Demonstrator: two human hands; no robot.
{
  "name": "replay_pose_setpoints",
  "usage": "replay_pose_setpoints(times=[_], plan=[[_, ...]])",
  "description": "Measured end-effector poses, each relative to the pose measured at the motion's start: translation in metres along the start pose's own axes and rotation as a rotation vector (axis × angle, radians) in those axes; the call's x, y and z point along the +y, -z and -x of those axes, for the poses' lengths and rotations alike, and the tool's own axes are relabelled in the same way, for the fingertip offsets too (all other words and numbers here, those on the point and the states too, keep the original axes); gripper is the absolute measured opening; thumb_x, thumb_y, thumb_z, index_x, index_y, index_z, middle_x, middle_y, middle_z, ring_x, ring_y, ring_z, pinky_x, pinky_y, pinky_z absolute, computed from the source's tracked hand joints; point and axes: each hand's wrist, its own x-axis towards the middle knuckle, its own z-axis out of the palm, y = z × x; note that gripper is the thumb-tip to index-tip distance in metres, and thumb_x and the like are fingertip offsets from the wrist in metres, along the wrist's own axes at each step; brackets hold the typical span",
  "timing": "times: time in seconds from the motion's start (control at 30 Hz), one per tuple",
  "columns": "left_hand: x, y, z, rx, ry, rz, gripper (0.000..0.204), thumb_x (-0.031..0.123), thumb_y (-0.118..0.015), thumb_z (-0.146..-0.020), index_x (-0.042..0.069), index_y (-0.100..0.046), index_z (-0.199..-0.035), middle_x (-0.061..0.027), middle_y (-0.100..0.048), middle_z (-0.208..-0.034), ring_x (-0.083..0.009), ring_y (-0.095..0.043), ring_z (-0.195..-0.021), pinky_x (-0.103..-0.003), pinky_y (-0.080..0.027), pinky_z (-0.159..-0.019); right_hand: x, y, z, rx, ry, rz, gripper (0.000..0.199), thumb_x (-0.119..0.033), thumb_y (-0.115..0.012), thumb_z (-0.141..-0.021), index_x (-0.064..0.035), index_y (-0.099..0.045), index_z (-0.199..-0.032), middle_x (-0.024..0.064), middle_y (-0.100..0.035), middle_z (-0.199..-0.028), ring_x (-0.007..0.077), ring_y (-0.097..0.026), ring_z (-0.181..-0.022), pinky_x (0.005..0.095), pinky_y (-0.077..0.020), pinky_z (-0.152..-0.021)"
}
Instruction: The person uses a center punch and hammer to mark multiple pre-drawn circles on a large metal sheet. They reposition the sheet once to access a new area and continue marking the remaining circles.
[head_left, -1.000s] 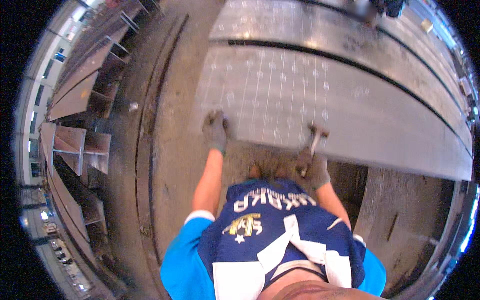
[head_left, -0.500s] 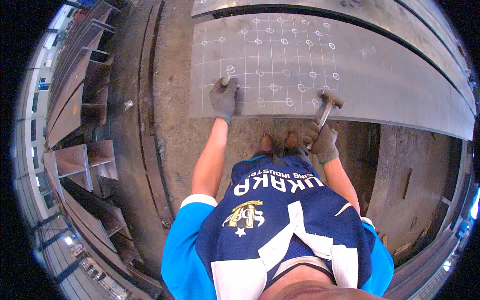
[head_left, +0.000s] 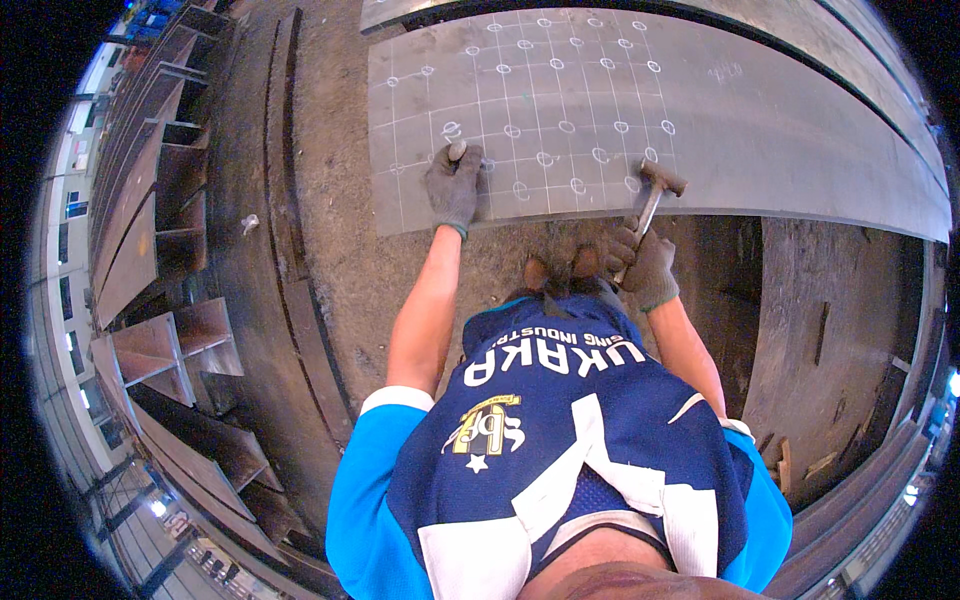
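A grey steel plate [head_left: 800, 150] lies in front of me, ruled with white lines and dotted with several chalk circles. My left hand [head_left: 455, 187], in a dark glove, rests at the plate's left part, closed around a short metal punch [head_left: 457, 150]. Only the punch's rounded top shows above the fingers; its tip is hidden. On the right, by the near edge of the plate, my gloved right hand [head_left: 645, 266] grips a hammer [head_left: 651, 205] by its metal handle. The hammer's head sits over the plate, beside a chalk circle; whether it touches the surface I cannot tell.
Stacked steel beams [head_left: 150, 210] line the left side. A long dark bar [head_left: 285, 170] lies on the floor between them and the plate. Further plates [head_left: 800, 50] extend behind, and another rusty plate [head_left: 800, 330] lies low at the right. My boots [head_left: 560, 270] stand close to the near edge.
The whole view has shifted, so the plate appears higher. My left hand has moved slightly right across the grid, and the punch looks more upright. The hammer stays nearly where it was.
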Motion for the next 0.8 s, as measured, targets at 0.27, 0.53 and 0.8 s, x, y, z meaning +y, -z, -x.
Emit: replay_pose_setpoints(times=[0.27, 0.53, 0.8], plan=[[-0.006, -0.002, -0.002, 0.006, 0.028, 0.033, 0.017, 0.017, -0.077, -0.095, 0.003, -0.071, -0.103, 0.0004, -0.071, -0.083, -0.0074, -0.062, -0.07, -0.029, -0.05, -0.061, 0.012, 0.028, -0.016, 0.003, 0.243, 0.542, 0.028, -0.036, -0.035, -0.106, -0.0179, -0.054, -0.096, -0.0026, -0.039, -0.065, 0.0129, -0.036, -0.051, 0.0336, -0.028, -0.045], [0.007, -0.002, 0.006, 0.022, 0.008, -0.028, 0.022, 0.018, -0.078, -0.095, 0.002, -0.071, -0.107, -0.0023, -0.073, -0.092, -0.0098, -0.064, -0.079, -0.03, -0.053, -0.07, 0.031, 0.028, -0.029, -0.194, 0.533, 1.243, 0.033, -0.035, -0.039, -0.11, -0.0121, -0.055, -0.094, 0.001, -0.047, -0.065, 0.0147, -0.044, -0.048, 0.0329, -0.0344, -0.041], [-0.03, -0.002, -0.009, 0.028, -0.016, 0.021, 0.018, 0.021, -0.078, -0.097, 0.007, -0.071, -0.106, 0.0001, -0.071, -0.086, -0.0105, -0.061, -0.071, -0.03, -0.05, -0.063, 0.028, -0.041, -0.011, -0.239, 0.415, 1.454, 0.051, -0.053, -0.043, -0.11, -0.0038, -0.058, -0.106, 0.0136, -0.055, -0.085, 0.0272, -0.051, -0.079, 0.0453, -0.0462, -0.073]])
